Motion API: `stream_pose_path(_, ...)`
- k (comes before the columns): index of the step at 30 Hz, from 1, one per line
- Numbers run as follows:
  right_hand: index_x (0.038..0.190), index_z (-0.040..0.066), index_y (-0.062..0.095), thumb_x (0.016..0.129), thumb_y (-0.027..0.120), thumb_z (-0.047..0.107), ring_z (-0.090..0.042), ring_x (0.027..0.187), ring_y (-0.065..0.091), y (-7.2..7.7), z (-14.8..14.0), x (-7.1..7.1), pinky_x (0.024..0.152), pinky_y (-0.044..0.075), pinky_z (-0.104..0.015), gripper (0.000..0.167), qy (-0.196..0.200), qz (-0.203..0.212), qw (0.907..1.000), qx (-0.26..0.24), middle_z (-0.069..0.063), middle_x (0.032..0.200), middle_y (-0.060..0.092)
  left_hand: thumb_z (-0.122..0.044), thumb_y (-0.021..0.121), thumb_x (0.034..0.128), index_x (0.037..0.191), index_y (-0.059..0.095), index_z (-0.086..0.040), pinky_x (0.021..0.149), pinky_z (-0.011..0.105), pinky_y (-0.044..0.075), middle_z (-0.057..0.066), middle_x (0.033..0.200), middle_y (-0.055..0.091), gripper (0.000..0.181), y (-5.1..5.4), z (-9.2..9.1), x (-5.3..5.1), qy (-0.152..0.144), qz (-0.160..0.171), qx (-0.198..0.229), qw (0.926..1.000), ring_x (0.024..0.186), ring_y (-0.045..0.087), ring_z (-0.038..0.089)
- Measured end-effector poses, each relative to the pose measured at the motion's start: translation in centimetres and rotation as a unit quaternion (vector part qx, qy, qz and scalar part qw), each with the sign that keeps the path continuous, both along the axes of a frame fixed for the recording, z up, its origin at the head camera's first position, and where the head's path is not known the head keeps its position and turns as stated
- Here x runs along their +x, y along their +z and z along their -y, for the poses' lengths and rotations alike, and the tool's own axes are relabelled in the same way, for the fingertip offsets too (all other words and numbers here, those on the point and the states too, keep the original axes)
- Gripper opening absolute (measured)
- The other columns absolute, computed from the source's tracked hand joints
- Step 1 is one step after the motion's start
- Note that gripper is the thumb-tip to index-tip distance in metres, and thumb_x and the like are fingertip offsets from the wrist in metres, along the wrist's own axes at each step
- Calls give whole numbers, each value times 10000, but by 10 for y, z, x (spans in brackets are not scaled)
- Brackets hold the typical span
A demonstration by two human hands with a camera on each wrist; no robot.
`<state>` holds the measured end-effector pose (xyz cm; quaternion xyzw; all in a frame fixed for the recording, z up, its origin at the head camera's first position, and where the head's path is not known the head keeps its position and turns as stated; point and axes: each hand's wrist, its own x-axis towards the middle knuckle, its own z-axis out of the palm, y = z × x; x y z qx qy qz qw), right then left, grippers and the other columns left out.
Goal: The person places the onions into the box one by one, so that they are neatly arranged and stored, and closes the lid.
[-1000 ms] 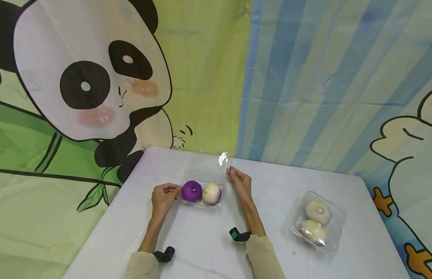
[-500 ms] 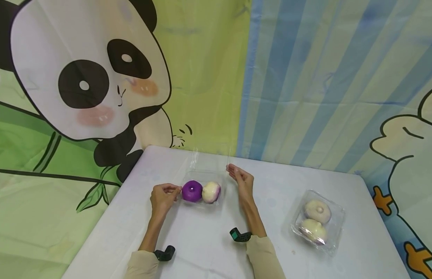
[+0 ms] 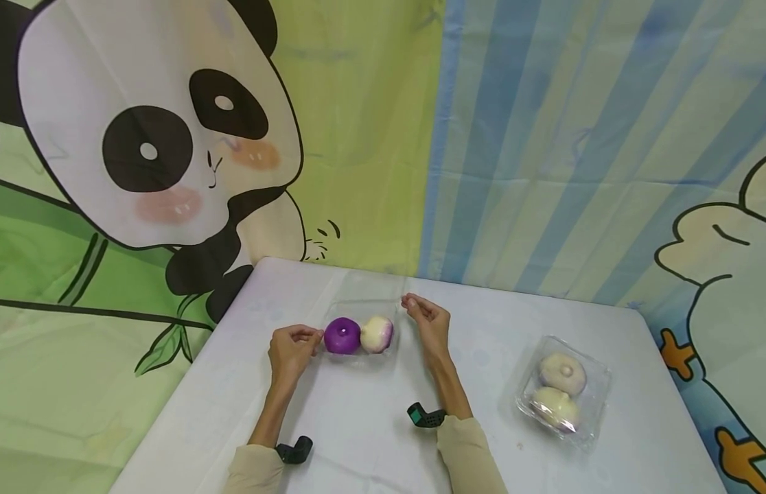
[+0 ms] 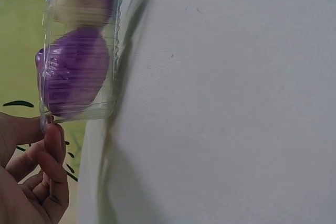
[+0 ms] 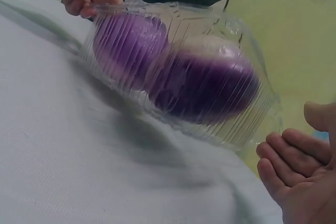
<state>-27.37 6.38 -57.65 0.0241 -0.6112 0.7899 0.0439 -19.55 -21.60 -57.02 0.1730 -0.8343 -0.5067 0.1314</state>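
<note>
In the head view, a clear plastic clamshell box (image 3: 358, 310) has its lid (image 3: 373, 285) raised at the back. Inside lie a glossy purple onion-like vegetable (image 3: 342, 336) and, touching its right side, a white one (image 3: 377, 334) with a purple end. My left hand (image 3: 292, 348) pinches the box's left edge between thumb and finger, as the left wrist view also shows. Beside the raised lid is my right hand (image 3: 430, 321). In the right wrist view its fingers (image 5: 294, 153) are only slightly bent near the box's corner, with the thumb apart; contact cannot be made out.
A second clear box (image 3: 596, 391) on the right of the white table (image 3: 488, 357) holds two pale vegetables (image 3: 563, 375). Behind the table hangs a printed curtain (image 3: 370, 137). Each wrist carries a small black camera (image 3: 425, 416).
The raised lid has shifted its angle and lost its bright glare. My right hand's fingers have loosened from its edge. Both vegetables have moved slightly right, while my left hand keeps its hold.
</note>
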Motion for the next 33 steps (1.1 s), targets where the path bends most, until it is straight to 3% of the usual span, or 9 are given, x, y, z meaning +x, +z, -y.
stream_pose_path(3, 1349, -130, 685, 1104, 649, 111, -387, 1232, 762, -1, 0, 0, 1082, 618, -390, 345, 11, 209, 9997, 112, -343, 1344, 717, -190, 875, 930, 929, 836, -53, 519, 235, 479, 125, 804, 818, 142, 1, 1, -1, -29, -22, -39, 10000, 609, 772, 281)
stream_pose_path(8, 1407, -139, 631, 1132, 598, 131, -423, 1264, 740, -1, 1, 1, 1041, 633, -332, 387, 82, 504, 9976, 470, -360, 1379, 689, -195, 870, 935, 939, 838, -52, 523, 229, 474, 116, 816, 822, 146, 3, 2, -1, -47, -83, -100, 9999, 619, 782, 307)
stream_pose_path(16, 1475, -138, 570, 1153, 549, 141, -439, 1324, 701, -5, 2, -2, 1118, 594, -404, 428, 186, 871, 9943, 578, -362, 1431, 657, -205, 871, 940, 934, 840, -60, 524, 223, 453, 113, 814, 822, 148, 3, 3, -2, -91, -160, -213, 9996, 613, 779, 323)
stream_pose_path(24, 1533, -154, 490, 1156, 519, 118, -458, 1457, 587, -4, 0, -4, 1218, 507, -440, 466, 480, 963, 9941, -102, -348, 1532, 587, -189, 885, 926, 920, 841, -64, 497, 223, 447, 115, 804, 818, 133, 2, 2, -2, -13, -173, -148, 9997, 594, 769, 314)
stream_pose_path(29, 1544, -162, 467, 1179, 465, 129, -481, 1514, 516, -1, -2, -4, 1279, 437, -477, 467, 627, 647, 9945, -525, -365, 1568, 540, -170, 891, 916, 922, 842, -59, 488, 220, 461, 127, 810, 819, 121, 1, 1, -2, 55, -223, -119, 9997, 581, 765, 302)
stream_pose_path(33, 1529, -142, 508, 1186, 457, 165, -475, 1513, 520, 4, -3, -4, 1287, 429, -488, 462, 670, 445, 9951, -577, -353, 1550, 568, -163, 892, 913, 924, 843, -55, 487, 214, 480, 139, 828, 825, 119, 1, 0, -3, 120, -281, -55, 9995, 580, 770, 299)
